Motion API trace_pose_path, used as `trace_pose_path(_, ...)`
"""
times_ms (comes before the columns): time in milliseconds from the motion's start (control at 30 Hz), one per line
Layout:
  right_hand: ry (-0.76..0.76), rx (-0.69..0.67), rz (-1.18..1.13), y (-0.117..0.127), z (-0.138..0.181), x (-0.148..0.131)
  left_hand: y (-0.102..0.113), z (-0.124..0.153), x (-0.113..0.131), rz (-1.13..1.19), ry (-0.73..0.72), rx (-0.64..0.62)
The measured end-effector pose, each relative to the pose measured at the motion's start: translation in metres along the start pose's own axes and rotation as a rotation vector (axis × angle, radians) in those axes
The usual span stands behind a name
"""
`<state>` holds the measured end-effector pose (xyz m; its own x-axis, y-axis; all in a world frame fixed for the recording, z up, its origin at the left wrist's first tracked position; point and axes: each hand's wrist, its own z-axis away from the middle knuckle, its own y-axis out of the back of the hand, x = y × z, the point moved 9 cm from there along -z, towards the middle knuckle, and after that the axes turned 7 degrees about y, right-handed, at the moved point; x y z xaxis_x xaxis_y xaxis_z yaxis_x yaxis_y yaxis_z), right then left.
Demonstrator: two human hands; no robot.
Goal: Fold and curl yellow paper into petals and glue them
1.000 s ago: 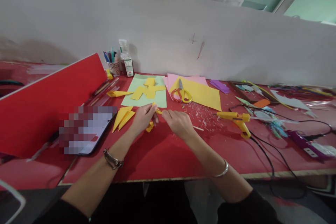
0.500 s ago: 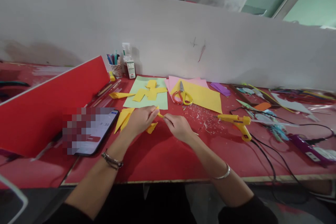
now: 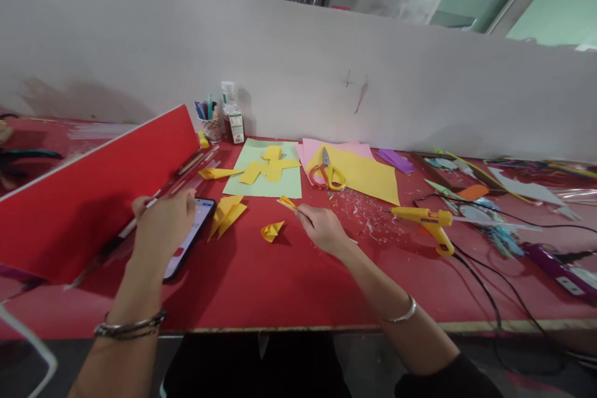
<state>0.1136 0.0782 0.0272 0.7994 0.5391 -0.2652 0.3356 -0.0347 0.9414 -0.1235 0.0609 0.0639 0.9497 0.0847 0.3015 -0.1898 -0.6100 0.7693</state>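
Note:
My right hand (image 3: 321,228) is closed around a thin pale stick (image 3: 354,241), with folded yellow paper (image 3: 286,201) at its far tip. My left hand (image 3: 163,224) reaches over the left part of the table, beside the phone (image 3: 198,224) and a dark, white-banded pen-like rod (image 3: 122,236). Its thumb stands apart from the fingers, though most fingertips are hidden. Between the hands lie a small folded yellow paper piece (image 3: 272,232) and several pointed yellow paper pieces (image 3: 228,216).
A red board (image 3: 102,186) leans at the left. Scissors (image 3: 328,175) lie on a yellow sheet (image 3: 373,177). At the right are a yellow glue gun (image 3: 429,219), its cable and a purple power strip (image 3: 555,270). A green sheet (image 3: 233,189) bears yellow cut-outs.
My left hand has let go of the yellow paper and moved left, over the phone's edge. My right hand stays in nearly the same spot, keeping hold of the stick.

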Motion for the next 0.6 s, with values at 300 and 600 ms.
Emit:
trace_pose_path(300,0.163,0.037,0.25,-0.001,0.001,-0.015,-0.07,0.026,0.089,0.817,0.198,-0.866)
trace_pose_path(600,0.26,0.107,0.393,0.006,0.003,-0.024,-0.078,0.046,0.133,0.94,-0.04,-1.133)
